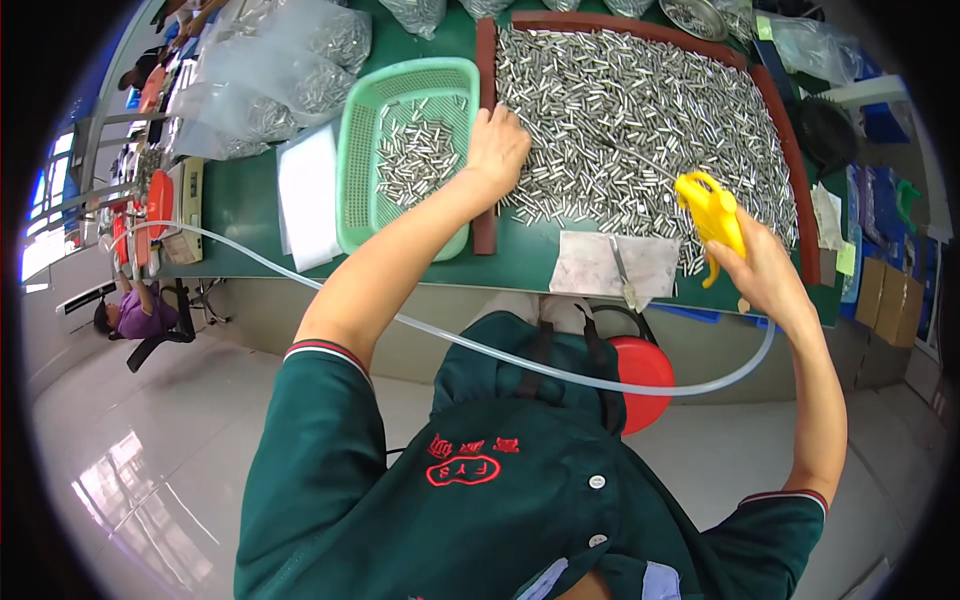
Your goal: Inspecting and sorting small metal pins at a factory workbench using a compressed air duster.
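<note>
A yellow air blow gun point(714, 212) is gripped in my right hand point(768, 268), its thin metal nozzle pointing left over a wide pile of small silvery metal pins point(640, 120). From its handle a clear hose point(560, 374) curves across in front of my body to the left. My left hand point(498, 150) is closed at the pile's left edge, beside the brown border strip point(486, 80). Its fingers are curled and hide whatever they may hold. Just left of it is a green plastic basket point(352, 150) with more metal pins point(415, 160) inside.
White sheets point(308, 195) lie left of the basket. A stained cloth point(600, 265) with tweezers point(622, 265) is at the table's front edge. Filled plastic bags point(260, 70) stand back left. A red stool point(640, 380) is below the table. Another person point(145, 310) sits far left.
</note>
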Demonstrator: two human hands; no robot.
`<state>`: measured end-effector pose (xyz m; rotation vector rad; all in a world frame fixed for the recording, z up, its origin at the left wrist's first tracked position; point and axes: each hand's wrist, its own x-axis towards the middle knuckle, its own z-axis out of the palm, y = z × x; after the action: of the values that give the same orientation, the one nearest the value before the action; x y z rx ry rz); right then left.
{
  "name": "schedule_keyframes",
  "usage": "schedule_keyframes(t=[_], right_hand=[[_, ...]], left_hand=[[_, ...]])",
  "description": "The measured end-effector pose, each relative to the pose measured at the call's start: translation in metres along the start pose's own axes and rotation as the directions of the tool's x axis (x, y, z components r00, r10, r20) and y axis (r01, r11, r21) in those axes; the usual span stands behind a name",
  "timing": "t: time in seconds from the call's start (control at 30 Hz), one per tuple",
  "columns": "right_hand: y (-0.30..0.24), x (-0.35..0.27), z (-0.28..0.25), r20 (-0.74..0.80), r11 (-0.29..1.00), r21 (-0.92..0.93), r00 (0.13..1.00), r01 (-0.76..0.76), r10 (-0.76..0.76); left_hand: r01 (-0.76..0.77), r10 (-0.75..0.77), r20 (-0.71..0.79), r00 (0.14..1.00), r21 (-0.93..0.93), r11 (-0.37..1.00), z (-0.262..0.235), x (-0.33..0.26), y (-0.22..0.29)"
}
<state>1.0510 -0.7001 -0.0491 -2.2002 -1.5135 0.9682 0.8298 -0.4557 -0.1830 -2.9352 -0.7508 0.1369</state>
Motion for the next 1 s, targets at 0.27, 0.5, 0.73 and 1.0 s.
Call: schedule_keyframes(t=[0.27,0.5,0.73,1.0], right_hand=[[0.008,-0.016,-0.011,-0.028,0.996,0.009,0.996,-0.085,0.085],[0.006,-0.025,-0.021,-0.037,0.984,-0.011,0.983,-0.180,0.180],[0.012,-0.035,-0.025,0.008,0.957,0.041,0.957,-0.288,0.288],[0.026,-0.027,-0.019,-0.086,0.971,0.048,0.967,-0.235,0.238]], left_hand=[[0.160,-0.183,0.112,0.977,-0.948,0.275,-0.041,0.109,-0.033],[0.059,-0.286,0.018,0.958,-0.989,0.137,-0.046,0.270,0.011],[0.026,-0.294,-0.128,0.947,-0.882,0.470,-0.012,0.385,0.064],[-0.265,0.013,-0.312,0.950,-0.786,0.559,-0.015,0.312,0.031]])
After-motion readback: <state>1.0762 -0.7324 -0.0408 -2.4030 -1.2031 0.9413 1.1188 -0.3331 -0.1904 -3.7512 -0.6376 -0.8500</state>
